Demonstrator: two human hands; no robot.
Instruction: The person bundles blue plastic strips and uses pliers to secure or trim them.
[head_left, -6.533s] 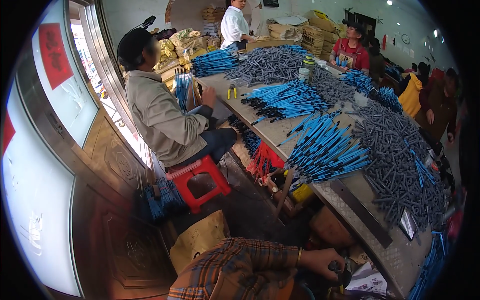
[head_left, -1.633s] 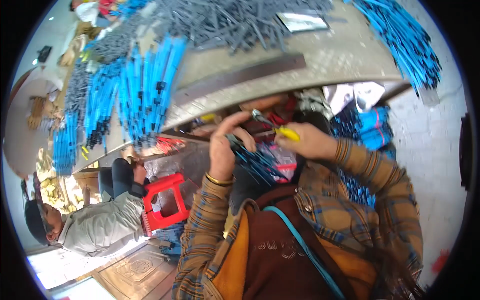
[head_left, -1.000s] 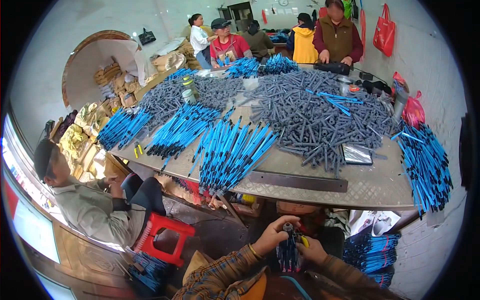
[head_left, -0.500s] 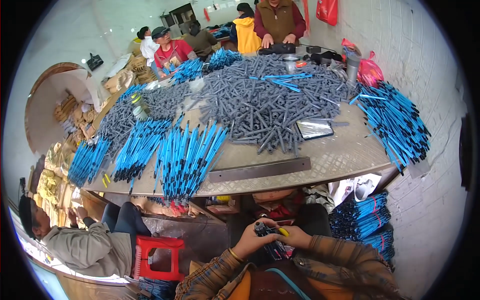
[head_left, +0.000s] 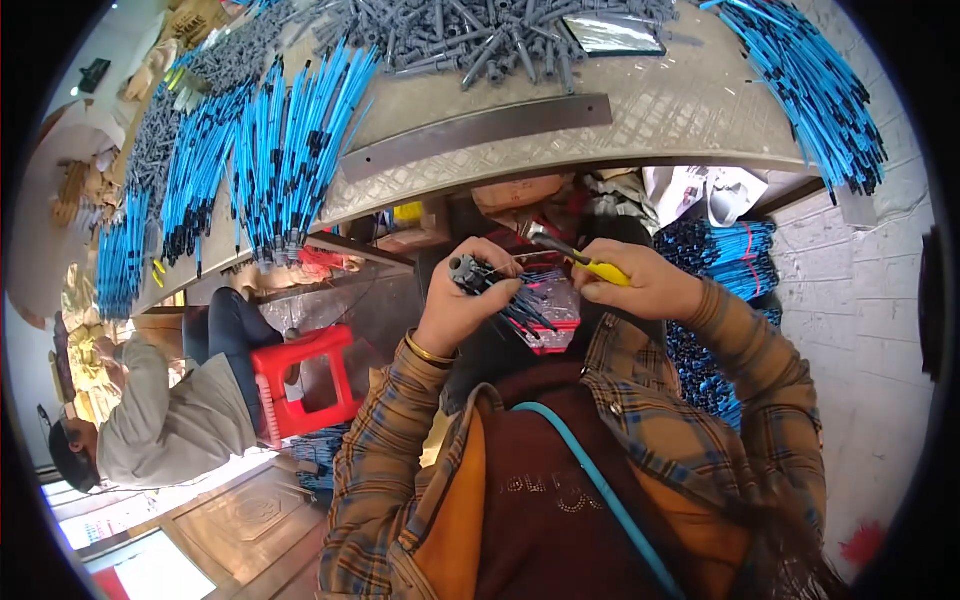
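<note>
My left hand [head_left: 470, 290] is closed round a bundle of thin dark sticks [head_left: 530, 312], whose thick grey ends [head_left: 464, 268] stick out by the thumb. In my right hand [head_left: 635, 280] is a yellow-handled tool [head_left: 608, 273] with a dark, narrow front part that points up and left. A short grey piece lies at the tool's front end; I cannot tell whether it belongs to the tool. Both hands are above my lap, below the table's near edge, with a small gap between them.
On the table [head_left: 700, 110] lie a heap of grey plastic tubes [head_left: 440, 35], bundles of blue sticks [head_left: 300, 150] and a flat metal bar [head_left: 480, 135]. More blue bundles [head_left: 740, 260] are stacked under its right side. A person [head_left: 180, 400] sits at left beside a red stool [head_left: 305, 385].
The view has tilted down. My hands have drawn a little apart, and the yellow-handled tool shows more fully in my right hand. The bundle stays in my left.
</note>
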